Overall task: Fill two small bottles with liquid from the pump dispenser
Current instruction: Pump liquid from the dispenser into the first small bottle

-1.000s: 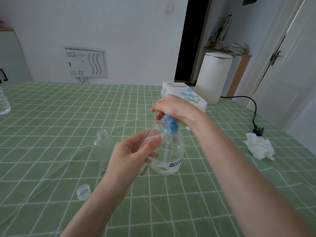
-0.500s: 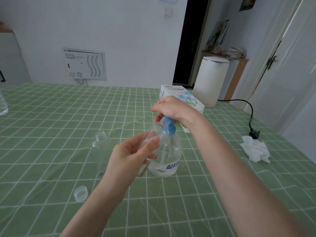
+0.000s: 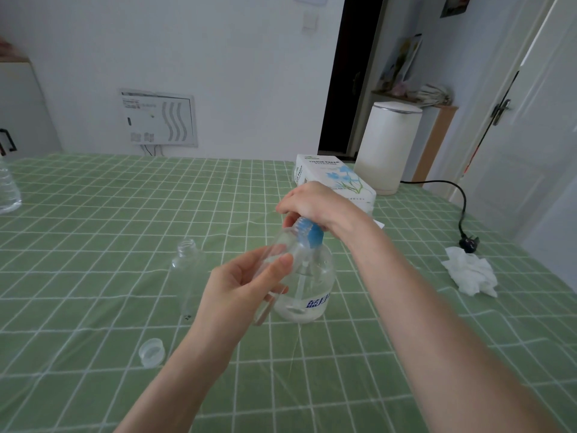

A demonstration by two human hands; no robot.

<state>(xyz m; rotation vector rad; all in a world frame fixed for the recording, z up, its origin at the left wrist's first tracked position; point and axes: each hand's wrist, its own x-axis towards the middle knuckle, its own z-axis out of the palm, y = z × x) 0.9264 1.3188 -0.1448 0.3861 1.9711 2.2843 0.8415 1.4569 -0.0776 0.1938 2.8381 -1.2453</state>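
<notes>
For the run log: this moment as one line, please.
phase: filling | left hand: holds small bottle, tilted, at pump dispenser | right hand: grips its top | second bottle: uncapped, upright

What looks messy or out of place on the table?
A crumpled tissue lies on the right side of the tablecloth, beside a loose plug. A cap lies alone near the open small bottle. No spilled liquid shows.
</notes>
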